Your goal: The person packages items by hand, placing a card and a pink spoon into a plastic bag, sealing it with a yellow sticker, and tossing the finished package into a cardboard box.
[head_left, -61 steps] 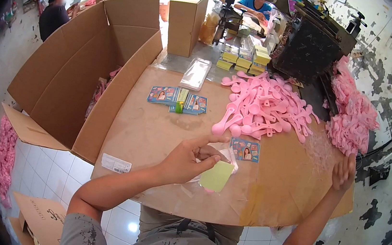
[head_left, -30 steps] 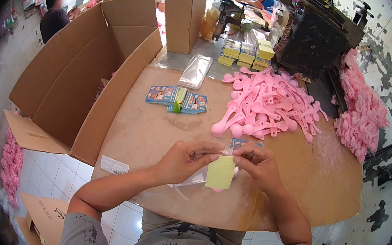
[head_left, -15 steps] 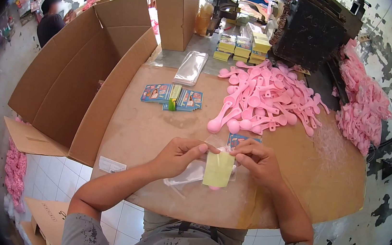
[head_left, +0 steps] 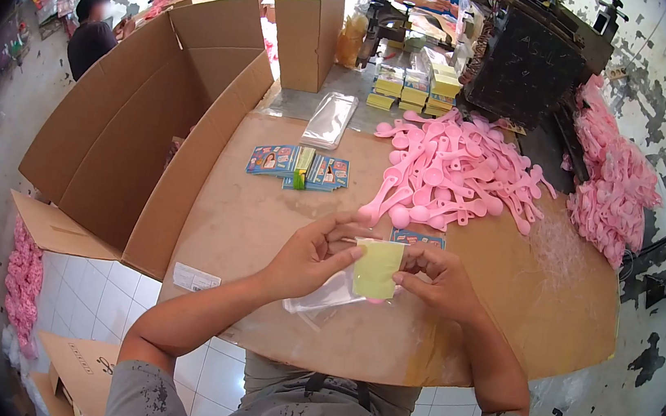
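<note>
A yellow card in a clear plastic bag [head_left: 377, 270] stands upright between my hands, with a bit of pink showing under its lower edge. My right hand [head_left: 441, 284] pinches the bag's right side between thumb and fingers. At the left edge, the thumb of my left hand [head_left: 311, 253] touches the bag while its fingers stretch out, apart, near the top. Clear plastic bags [head_left: 323, 296] lie beneath my hands. Just beyond the bag is a blue printed card [head_left: 418, 239], partly hidden. A heap of pink measuring spoons [head_left: 452, 172] lies beyond my right hand.
Blue card bundles [head_left: 300, 168] and a stack of clear bags [head_left: 330, 120] lie on the cardboard-topped table [head_left: 518, 311]. A large open carton [head_left: 199, 160] stands left. Card stacks [head_left: 412, 90], a dark machine [head_left: 522, 65] and bundled pink items [head_left: 612, 174] are farther back. Other people sit beyond.
The bagged card has moved up slightly. My left fingers have left their pinch at the top and spread out; my right hand has shifted to the bag's right side.
</note>
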Available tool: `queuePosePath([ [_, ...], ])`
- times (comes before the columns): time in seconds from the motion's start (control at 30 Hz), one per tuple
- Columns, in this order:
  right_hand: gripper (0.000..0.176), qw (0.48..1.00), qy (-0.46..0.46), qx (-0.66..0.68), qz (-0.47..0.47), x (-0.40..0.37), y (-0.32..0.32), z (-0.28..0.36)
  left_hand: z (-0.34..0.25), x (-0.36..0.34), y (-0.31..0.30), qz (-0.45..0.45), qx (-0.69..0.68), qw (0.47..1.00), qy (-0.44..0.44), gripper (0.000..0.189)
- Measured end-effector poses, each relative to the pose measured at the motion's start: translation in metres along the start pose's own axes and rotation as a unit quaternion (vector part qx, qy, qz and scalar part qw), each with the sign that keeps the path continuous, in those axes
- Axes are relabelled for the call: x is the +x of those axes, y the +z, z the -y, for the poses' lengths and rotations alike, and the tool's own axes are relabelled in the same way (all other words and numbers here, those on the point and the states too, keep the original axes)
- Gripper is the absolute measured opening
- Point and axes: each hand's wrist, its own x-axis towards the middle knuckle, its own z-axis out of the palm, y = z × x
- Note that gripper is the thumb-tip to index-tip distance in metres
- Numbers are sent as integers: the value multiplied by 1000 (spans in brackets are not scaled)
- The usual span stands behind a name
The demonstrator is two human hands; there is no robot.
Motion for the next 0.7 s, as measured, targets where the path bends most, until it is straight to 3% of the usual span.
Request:
queuePosePath([
  [0.07,23,1000,-3,18,-15,-1,3,16,-3,-2,5,-9,30,999,6,33],
  [0.17,23,992,-63,103,-41,1,2,19,-11,-3,-16,141,83,980,-113,41],
  [0.27,23,990,-72,35,-118,2,-15,15,-40,-1,-46,18,140,988,-68,42],
  [0.3,24,986,-74,-44,-145,2,-22,14,-48,2,-56,-59,28,996,52,42],
  [0.33,25,975,-75,-122,-172,2,-30,12,-56,6,-61,-134,-84,973,171,43],
  [0.43,28,937,-89,-278,-191,3,-40,8,-80,17,-42,-220,-173,946,163,63],
  [0.47,30,925,-95,-319,-183,3,-40,7,-57,17,-51,-177,-91,966,165,55],
  [0.53,33,883,-81,-431,-167,3,-36,9,-22,20,-57,-102,117,987,53,44],
  [0.6,36,851,-72,-498,-151,2,-31,9,-10,14,-38,-43,405,913,5,36],
  [0.7,38,843,-59,-516,-141,-1,-29,7,6,6,-21,4,527,850,19,37],
])
